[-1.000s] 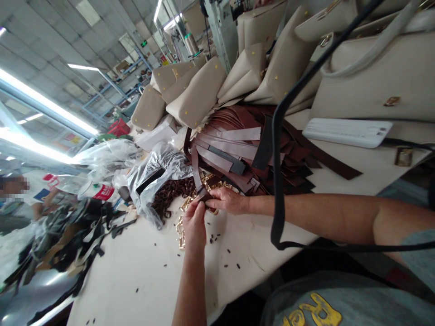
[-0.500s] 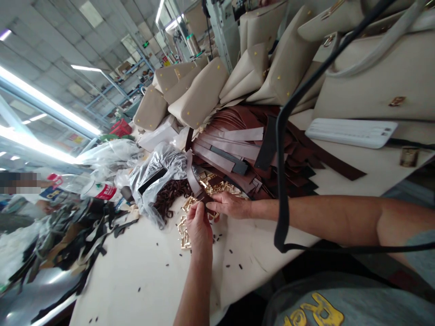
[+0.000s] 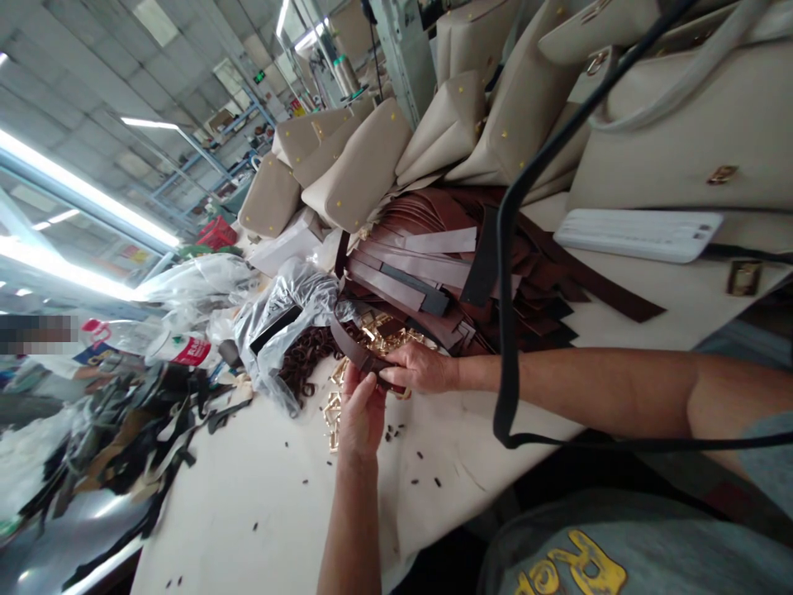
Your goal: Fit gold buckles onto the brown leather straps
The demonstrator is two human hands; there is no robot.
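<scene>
A brown leather strap (image 3: 350, 345) curves up from between my two hands, over the front of the table. My left hand (image 3: 363, 411) pinches it from below, thumb on top. From the right, my right hand (image 3: 420, 368) grips the same strap near its end, where a bit of gold metal shows under the fingers. Gold rectangular buckles (image 3: 333, 421) lie in a heap just behind and left of my hands. Beside them is a pile of small dark brown leather loops (image 3: 310, 355), partly under a clear plastic bag (image 3: 278, 310).
A fan of brown strap pieces (image 3: 427, 273) lies behind my hands, with beige handbags (image 3: 359, 165) stacked beyond. Small black bits (image 3: 420, 455) dot the white table (image 3: 248, 487). A black cord (image 3: 511, 330) hangs close on the right. Leather scraps (image 3: 136, 421) fill the left; another person (image 3: 55, 364) is there.
The strap has turned and now bends more leftward out of my hands. My left hand has rotated, its fingers now showing beneath the strap. The view has shifted slightly.
</scene>
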